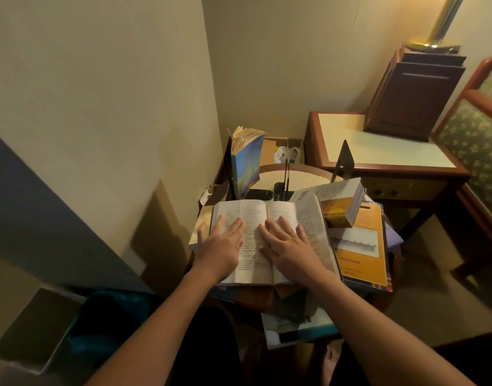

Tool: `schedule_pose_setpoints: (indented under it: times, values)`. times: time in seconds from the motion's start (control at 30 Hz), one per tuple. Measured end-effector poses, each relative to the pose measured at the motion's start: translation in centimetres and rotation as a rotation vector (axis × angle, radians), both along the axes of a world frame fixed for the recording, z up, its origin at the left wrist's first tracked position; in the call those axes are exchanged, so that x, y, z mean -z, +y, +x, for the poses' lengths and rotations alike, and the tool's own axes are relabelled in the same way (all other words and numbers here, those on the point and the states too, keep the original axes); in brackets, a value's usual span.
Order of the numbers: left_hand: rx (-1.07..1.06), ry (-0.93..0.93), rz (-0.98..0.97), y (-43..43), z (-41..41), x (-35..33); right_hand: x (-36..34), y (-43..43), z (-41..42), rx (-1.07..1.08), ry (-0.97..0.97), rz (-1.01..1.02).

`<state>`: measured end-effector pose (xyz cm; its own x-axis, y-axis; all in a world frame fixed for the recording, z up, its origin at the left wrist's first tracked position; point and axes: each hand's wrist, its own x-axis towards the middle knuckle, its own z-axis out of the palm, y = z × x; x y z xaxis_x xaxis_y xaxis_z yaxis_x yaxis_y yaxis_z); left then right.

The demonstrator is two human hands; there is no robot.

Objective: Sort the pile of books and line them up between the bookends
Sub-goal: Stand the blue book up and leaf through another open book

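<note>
In the head view both hands lie flat, fingers straight, on an open book (256,215). The left hand (222,243) presses the left page and the right hand (291,247) the right page; neither grips anything. The open book rests on top of the pile at the near side of the bench (306,176). The step in hand looks like closing it. To do that well, bring both covers together without creasing a page, take the book by the spine, and stand it flush against the blue book (246,165). That one stands upright at 12 o'clock from the open one, just beside a dark bookend (228,165). Counted, there is one book standing and one open. At 3 o'clock a thick yellow book (341,203) lies on a large orange book (363,246), and at 6 o'clock a teal-edged book (300,330) juts out below. That makes five in sight, and more are probably hidden underneath. There seem to be three bookends, counting a thin upright (286,174) at 12 o'clock and a triangular bookend (344,160) at 2 o'clock.
</note>
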<state>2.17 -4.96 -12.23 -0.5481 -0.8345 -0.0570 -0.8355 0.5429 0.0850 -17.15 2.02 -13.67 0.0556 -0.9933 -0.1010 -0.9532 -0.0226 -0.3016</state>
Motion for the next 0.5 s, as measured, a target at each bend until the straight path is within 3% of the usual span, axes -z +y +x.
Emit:
schedule_pose_setpoints:
  times: [0.23, 0.5]
  values:
    - [-0.035, 0.026, 0.076, -2.7, -1.2, -0.2, 0.2, -0.2, 0.0, -0.001, -0.025, 0.012]
    - [-0.033, 0.146, 0.031, 4.9, 2.4, 2.3, 0.5, 0.0, 0.2, 0.018, -0.048, 0.008]
